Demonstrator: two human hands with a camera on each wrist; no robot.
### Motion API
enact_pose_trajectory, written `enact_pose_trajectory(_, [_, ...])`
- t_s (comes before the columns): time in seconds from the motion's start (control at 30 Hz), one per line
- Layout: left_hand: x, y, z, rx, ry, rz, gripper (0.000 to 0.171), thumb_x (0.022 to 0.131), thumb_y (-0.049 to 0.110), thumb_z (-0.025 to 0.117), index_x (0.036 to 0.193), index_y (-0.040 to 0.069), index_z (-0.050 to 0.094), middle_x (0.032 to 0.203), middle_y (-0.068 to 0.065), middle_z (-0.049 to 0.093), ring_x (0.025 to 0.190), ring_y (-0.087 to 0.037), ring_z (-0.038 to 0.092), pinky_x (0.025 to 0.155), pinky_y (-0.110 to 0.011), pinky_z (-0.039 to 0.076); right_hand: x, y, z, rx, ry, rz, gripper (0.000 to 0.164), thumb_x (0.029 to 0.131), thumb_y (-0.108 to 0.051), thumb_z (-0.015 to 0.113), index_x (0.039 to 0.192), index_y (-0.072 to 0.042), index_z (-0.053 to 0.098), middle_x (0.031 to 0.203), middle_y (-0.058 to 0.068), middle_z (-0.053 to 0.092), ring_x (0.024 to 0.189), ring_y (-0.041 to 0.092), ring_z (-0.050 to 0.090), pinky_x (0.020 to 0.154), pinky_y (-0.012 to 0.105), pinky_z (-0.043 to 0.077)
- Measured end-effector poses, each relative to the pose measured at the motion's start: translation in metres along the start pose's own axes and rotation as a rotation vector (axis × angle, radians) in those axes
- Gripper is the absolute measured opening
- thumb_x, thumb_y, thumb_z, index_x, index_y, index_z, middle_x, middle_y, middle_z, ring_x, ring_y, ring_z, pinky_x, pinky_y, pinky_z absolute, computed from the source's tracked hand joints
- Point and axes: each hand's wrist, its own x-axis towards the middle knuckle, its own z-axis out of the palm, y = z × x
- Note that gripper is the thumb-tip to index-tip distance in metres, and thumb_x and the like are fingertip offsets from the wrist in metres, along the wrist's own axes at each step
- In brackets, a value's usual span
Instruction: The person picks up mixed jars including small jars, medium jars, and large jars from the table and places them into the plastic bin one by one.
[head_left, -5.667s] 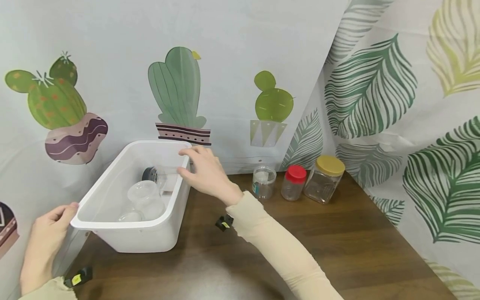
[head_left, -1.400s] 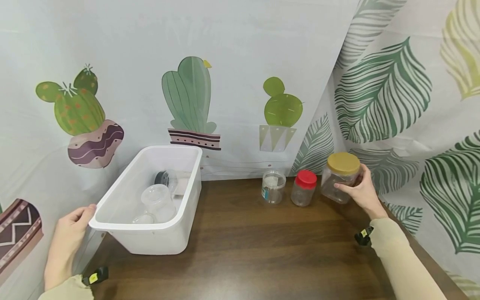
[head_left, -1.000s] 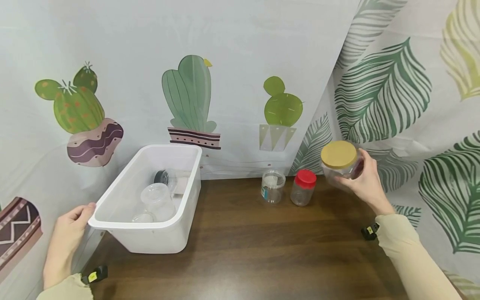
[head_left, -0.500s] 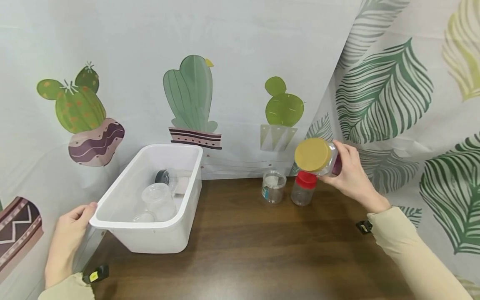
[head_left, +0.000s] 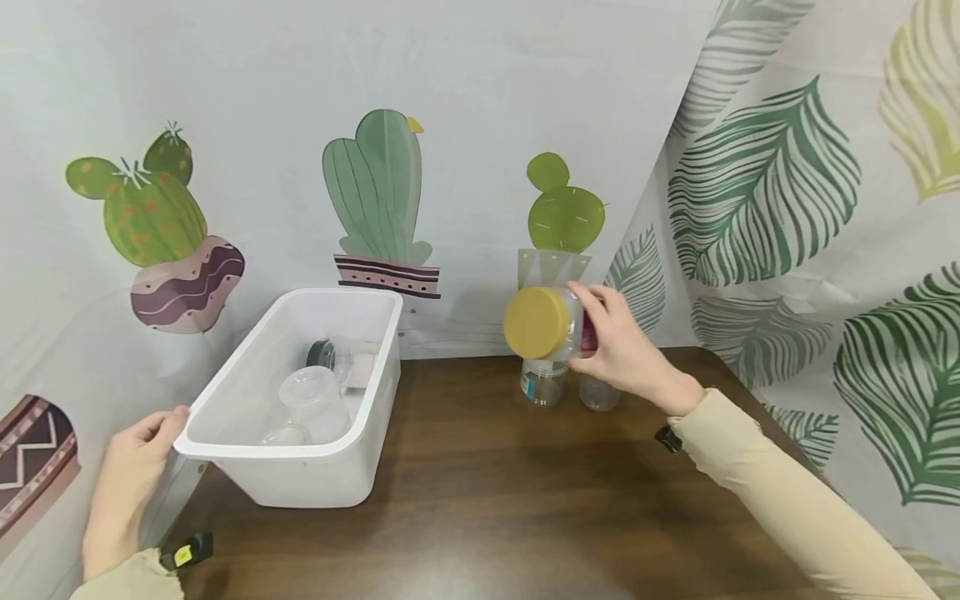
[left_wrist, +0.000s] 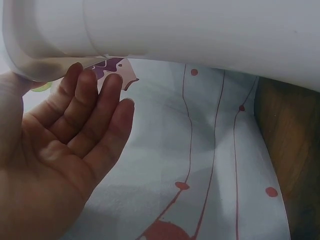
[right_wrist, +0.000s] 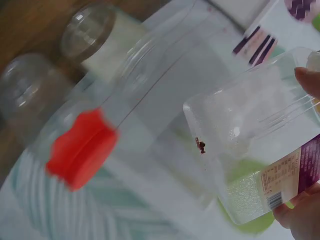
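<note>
My left hand (head_left: 135, 471) holds the near left corner of a white plastic tub (head_left: 315, 483), thumb at the rim. In the left wrist view, its curled fingers (left_wrist: 107, 105) lie under the rim. My right hand (head_left: 626, 354) grips a clear jar with a yellow lid (head_left: 536, 323) around its body, tipped on its side above the table with the lid facing left. The right wrist view shows the jar's clear body (right_wrist: 240, 130) and its purple label (right_wrist: 310, 162), with a thumb and fingertips on opposite sides.
A clear open-topped jar (head_left: 542, 388) and a red-lidded jar (head_left: 600, 395) stand behind the held jar, partly hidden; its red lid (right_wrist: 82, 150) shows in the right wrist view. Clear containers (head_left: 311, 396) and a black-lidded jar (head_left: 322, 355) lie inside the tub. A curtain hangs behind.
My right hand went from the tub's right rim to the yellow-lidded jar, lifted it off the table, tipped it sideways and carried it left over the other jars. My left hand stays on the tub.
</note>
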Motion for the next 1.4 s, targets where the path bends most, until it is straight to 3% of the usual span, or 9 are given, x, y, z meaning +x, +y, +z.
enact_pose_trajectory(0.37, [0.000,-0.001,0.000,-0.012,-0.007,0.001,0.036,0.100,0.037,0.055,0.096,0.004,0.069,0.078,0.031,0.059,0.078,0.007,0.049,0.065,-0.014,0.034,0.048,-0.054,0.046,0.012,-0.060,-0.187,0.109,0.058,-0.022,0.094,0.147,-0.006,0.033,0.129,0.022,0.043,0.116,0.037,0.044,0.097,0.050,0.037])
enact_pose_trajectory(0.57, [-0.001,-0.001,0.001,-0.009,-0.002,-0.008,0.036,0.100,0.036,0.055,0.095,0.004,0.069,0.077,0.030,0.059,0.078,0.007,0.049,0.065,-0.013,0.034,0.079,-0.091,0.065,0.010,-0.097,-0.225,0.104,0.063,-0.024,0.090,0.147,-0.006,0.033,0.128,0.021,0.043,0.117,0.035,0.043,0.103,0.045,0.032])
enact_pose_trajectory(0.87, [-0.002,0.000,0.001,0.006,-0.008,-0.038,0.037,0.100,0.036,0.055,0.096,0.002,0.069,0.075,0.027,0.059,0.075,0.005,0.049,0.064,-0.016,0.034,0.121,-0.140,0.084,-0.078,-0.145,-0.180,0.104,0.063,-0.026,0.087,0.149,-0.010,0.032,0.126,0.018,0.043,0.118,0.034,0.042,0.099,0.047,0.033])
enact_pose_trajectory(1.13, [-0.001,-0.005,0.000,-0.028,0.015,-0.012,0.026,0.099,0.032,0.057,0.083,0.017,0.071,0.074,0.033,0.058,0.073,0.006,0.048,0.062,-0.014,0.035,0.153,-0.180,0.104,-0.148,-0.187,-0.126,0.102,0.066,-0.033,0.084,0.150,-0.015,0.030,0.127,0.015,0.042,0.119,0.031,0.041,0.100,0.043,0.032])
enact_pose_trajectory(1.27, [-0.001,-0.004,0.000,-0.045,0.010,-0.008,0.025,0.099,0.032,0.057,0.083,0.020,0.071,0.074,0.032,0.058,0.073,0.006,0.049,0.063,-0.014,0.035,0.162,-0.198,0.112,-0.160,-0.230,-0.077,0.103,0.066,-0.036,0.085,0.150,-0.019,0.029,0.134,0.014,0.039,0.124,0.029,0.038,0.102,0.042,0.031])
enact_pose_trajectory(1.4, [0.001,-0.002,0.000,-0.053,0.001,-0.004,0.022,0.099,0.033,0.057,0.088,0.022,0.072,0.079,0.033,0.059,0.075,0.007,0.049,0.063,-0.014,0.035,0.167,-0.215,0.118,-0.183,-0.258,-0.059,0.102,0.069,-0.040,0.083,0.151,-0.023,0.026,0.131,0.010,0.040,0.122,0.025,0.037,0.100,0.038,0.030])
